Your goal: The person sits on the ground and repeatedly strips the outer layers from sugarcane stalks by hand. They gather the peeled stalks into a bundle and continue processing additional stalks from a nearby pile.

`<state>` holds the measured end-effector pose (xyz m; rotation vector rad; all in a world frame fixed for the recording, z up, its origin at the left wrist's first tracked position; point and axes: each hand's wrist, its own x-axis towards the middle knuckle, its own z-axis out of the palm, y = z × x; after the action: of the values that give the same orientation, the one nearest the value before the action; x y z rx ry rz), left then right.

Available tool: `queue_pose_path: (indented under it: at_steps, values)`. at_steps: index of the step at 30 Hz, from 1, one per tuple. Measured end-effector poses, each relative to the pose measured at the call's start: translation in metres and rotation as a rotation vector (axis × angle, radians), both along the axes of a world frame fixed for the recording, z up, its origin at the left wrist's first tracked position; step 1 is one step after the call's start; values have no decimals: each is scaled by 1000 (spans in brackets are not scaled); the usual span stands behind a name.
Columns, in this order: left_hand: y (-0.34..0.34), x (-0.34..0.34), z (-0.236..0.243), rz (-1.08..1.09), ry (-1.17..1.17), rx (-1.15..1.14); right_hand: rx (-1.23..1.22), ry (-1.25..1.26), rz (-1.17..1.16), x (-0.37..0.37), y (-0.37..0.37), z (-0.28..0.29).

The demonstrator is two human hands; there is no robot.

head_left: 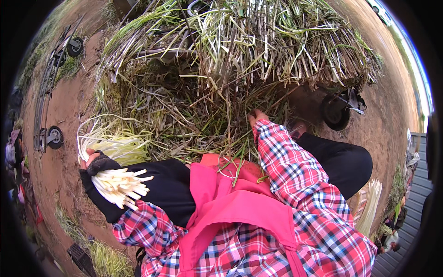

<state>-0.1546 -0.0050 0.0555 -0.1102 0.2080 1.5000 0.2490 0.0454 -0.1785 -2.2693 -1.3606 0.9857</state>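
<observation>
A bundle of blanched chives (121,184), white cut ends and long pale-yellow leaves, lies across my left thigh. My left hand (99,162), in a dark fingerless covering, is closed around its middle, with the cut ends pointing toward my body. My right hand (257,117) reaches forward to the heap of loose green and brown leaf scraps (184,134) between my knees. Its fingers look curled in at the edge of the heap; anything they hold is hidden among the leaves.
In front, a wheeled cart carries a thick stack of green and dried stalks (277,41); its black wheel (335,112) stands at right. A wheeled metal frame (46,101) is at far left. Another pale bundle (370,207) stands beside my right hip. A dark crate (82,259) sits lower left.
</observation>
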Motion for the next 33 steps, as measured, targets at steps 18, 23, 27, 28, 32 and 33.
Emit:
queue_pose_path:
  at_steps: [18, 23, 27, 28, 32, 33]
  values:
    - [1, 33, 14, 84, 130, 3, 824, -320, 784, -71, 72, 157]
    - [-1, 33, 15, 101, 144, 1, 476, -575, 739, -70, 93, 142]
    - [0, 33, 15, 119, 123, -5, 396, -403, 806, -41, 14, 82]
    - [0, 34, 15, 117, 141, -4, 84, -424, 827, -36, -6, 66]
    - [1, 37, 16, 126, 117, 0, -284, -458, 904, -12, -31, 39]
    - [1, 38, 16, 117, 135, 8, -301, -466, 927, -10, -30, 42]
